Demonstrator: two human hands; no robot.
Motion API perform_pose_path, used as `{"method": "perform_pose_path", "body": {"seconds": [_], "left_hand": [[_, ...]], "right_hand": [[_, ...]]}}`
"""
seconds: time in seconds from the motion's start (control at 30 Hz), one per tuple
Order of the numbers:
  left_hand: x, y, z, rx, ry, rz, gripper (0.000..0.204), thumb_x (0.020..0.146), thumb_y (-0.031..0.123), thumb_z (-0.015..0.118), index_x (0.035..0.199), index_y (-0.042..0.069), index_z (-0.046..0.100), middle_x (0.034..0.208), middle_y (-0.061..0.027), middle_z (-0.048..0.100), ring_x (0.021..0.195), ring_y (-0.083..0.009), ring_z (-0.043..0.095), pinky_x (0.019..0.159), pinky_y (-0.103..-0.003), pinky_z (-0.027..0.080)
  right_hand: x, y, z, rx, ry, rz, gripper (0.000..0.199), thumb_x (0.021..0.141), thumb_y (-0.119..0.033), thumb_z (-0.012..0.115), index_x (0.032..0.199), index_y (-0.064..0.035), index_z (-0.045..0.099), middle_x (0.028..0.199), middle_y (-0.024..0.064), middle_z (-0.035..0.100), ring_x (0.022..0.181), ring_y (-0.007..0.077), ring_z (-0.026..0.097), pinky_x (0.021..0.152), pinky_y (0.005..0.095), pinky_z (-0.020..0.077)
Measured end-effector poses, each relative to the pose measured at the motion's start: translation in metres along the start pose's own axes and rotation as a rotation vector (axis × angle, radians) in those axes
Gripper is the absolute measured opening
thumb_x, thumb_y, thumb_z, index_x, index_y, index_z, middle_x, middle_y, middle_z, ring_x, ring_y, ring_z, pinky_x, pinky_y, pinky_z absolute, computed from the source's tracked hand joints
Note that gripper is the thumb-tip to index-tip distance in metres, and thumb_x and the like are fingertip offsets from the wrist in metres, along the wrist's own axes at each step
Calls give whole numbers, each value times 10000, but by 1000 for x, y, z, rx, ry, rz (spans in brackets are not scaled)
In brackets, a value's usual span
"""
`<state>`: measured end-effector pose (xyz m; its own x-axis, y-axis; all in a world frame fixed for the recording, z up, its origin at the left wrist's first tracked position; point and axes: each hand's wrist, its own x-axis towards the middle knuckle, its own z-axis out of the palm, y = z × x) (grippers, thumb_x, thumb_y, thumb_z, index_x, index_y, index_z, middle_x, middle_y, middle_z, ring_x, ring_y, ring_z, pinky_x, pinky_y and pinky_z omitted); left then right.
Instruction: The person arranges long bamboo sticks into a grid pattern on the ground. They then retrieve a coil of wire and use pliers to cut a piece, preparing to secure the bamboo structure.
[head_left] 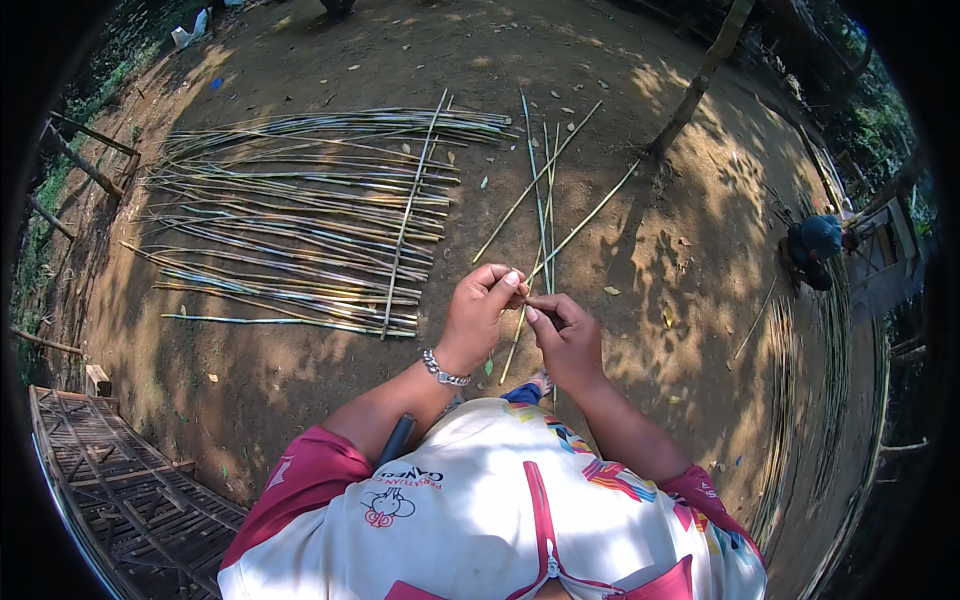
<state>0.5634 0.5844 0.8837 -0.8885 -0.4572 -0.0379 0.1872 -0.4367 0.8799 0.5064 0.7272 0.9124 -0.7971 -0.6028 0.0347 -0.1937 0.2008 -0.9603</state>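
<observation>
My left hand (478,313) and my right hand (566,338) meet in front of my chest, fingertips pinched together on a thin bamboo strip (584,219) that runs away from me over the dirt. A metal bracelet (441,369) circles my left wrist. A few more loose green strips (536,182) lie fanned on the ground just beyond my hands.
A wide layer of bamboo strips (300,230) is laid side by side on the dirt at left, with one strip (410,212) across it. A woven bamboo panel (130,490) lies at lower left. A thin tree trunk (697,82) rises at upper right. Another person (815,250) crouches at right beside long strips (790,400).
</observation>
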Motion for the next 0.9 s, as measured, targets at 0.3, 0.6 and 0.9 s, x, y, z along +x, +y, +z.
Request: {"method": "perform_pose_path", "body": {"seconds": [0.3, 0.6, 0.9], "left_hand": [[-7, -13, -76, -585, 468, -82, 79, 1019, 160, 492, 1051, 117, 550, 791, 11, 544, 654, -93, 522, 590, -258, 457], [-80, -22, -299, -175, 1630, 309, 156, 939, 127, 495, 985, 13, 591, 816, -43, 577, 707, -151, 526, 619, -329, 429], [-212, -27, -398, -80, 2025, 598, 221, 908, 134, 503, 1059, 28, 625, 970, -114, 641, 874, -228, 590, 807, -411, 467]], "right_hand": [[-19, 53, 5, -454, -467, 75, 204, 967, -244, 573, 1084, -102, 660, 824, 147, 677, 735, 290, 677, 675, 379, 521], [-73, 179, -92, -798, -697, -263, 170, 875, -182, 615, 1041, -181, 650, 900, 86, 694, 803, 312, 677, 668, 444, 522], [-53, 166, -286, -1388, -735, -167, 97, 924, -239, 563, 938, -154, 608, 824, 111, 676, 759, 337, 662, 678, 459, 507]]}}
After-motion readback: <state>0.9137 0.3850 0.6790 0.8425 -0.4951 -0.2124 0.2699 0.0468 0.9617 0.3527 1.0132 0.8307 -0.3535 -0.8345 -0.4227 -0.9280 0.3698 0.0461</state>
